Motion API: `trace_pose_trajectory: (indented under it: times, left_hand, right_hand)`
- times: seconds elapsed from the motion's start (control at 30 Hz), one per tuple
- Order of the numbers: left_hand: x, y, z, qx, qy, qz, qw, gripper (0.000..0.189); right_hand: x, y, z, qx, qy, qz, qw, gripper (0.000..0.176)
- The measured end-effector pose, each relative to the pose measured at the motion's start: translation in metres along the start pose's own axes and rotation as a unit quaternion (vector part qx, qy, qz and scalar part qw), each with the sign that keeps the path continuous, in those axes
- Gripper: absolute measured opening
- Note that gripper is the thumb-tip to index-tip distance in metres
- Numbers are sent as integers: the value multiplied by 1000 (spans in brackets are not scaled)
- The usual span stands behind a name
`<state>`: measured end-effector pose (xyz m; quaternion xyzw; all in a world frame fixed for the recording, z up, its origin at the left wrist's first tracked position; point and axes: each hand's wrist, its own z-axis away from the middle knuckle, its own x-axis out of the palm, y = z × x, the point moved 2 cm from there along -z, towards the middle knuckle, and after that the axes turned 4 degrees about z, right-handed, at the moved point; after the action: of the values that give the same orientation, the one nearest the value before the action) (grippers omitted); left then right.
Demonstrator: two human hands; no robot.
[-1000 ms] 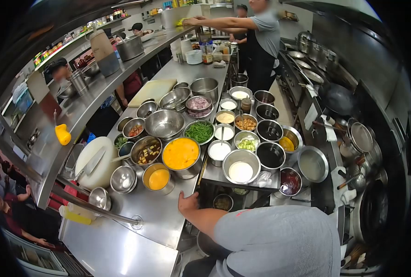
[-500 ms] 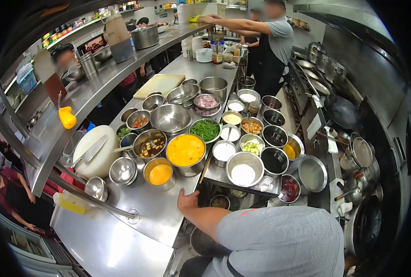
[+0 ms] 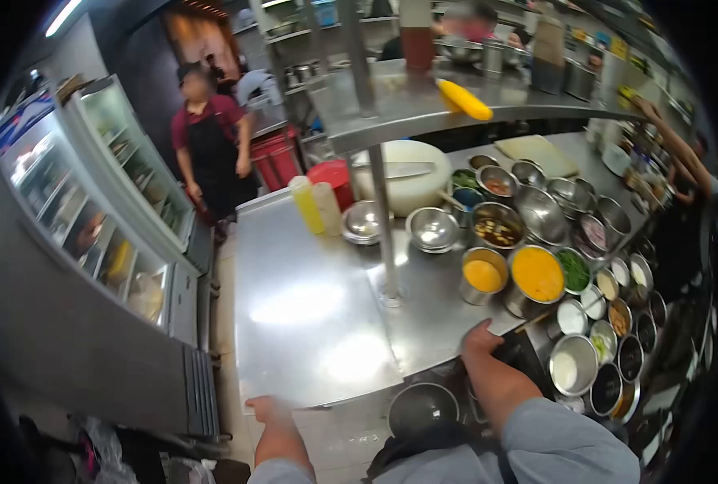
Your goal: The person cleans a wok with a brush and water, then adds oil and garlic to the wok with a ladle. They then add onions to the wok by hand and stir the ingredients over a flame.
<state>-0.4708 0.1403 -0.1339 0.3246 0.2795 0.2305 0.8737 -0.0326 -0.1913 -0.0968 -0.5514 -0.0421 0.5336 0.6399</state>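
My left hand (image 3: 270,408) is at the near left corner of the steel table (image 3: 294,355), slightly blurred, with a finger stretched out and nothing visible in it. At the table's front edge, my right hand (image 3: 481,340) rests open and empty, its fingers partly spread. Just beyond it stand a small pot of orange liquid (image 3: 483,275) and a larger pot of yellow-orange food (image 3: 538,273). A pot of white liquid (image 3: 566,369) is to its right. Below the table edge, between my arms, is a dark round pan (image 3: 423,410).
Glass-door fridges (image 3: 125,161) line the left side, near a standing person (image 3: 210,145). A steel post (image 3: 381,218) rises from the table to a shelf (image 3: 488,117). Bottles (image 3: 306,206), metal bowls (image 3: 434,230) and a knife on a white round board (image 3: 419,189) stand behind.
The view has swung left, bringing the fridges and the standing person fully into sight. My left hand now shows at the table corner. My right hand remains at the front edge.
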Motion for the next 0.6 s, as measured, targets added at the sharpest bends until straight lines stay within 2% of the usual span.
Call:
trace_pose_trajectory:
  times: [0.1, 0.23, 0.47, 0.53, 0.6]
  left_hand:
    - [-11, 11, 48, -89, 40, 107, 989, 74]
    - [-14, 16, 62, -84, 39, 122, 988, 72]
    - [-5, 6, 29, -83, 8, 116, 990, 72]
    - [-18, 18, 67, -108, 4, 128, 986, 68]
    - [-15, 15, 57, -102, -4, 125, 987, 67]
  right_hand:
    - [-2, 1, 3, 14, -5, -19, 1000, 66]
    - [-5, -3, 9, 16, -7, -31, 999, 67]
    - [-10, -5, 12, 36, -20, -17, 999, 67]
    - [-9, -6, 12, 36, -17, -16, 999, 67]
    - [-8, -4, 9, 36, -19, -20, 999, 67]
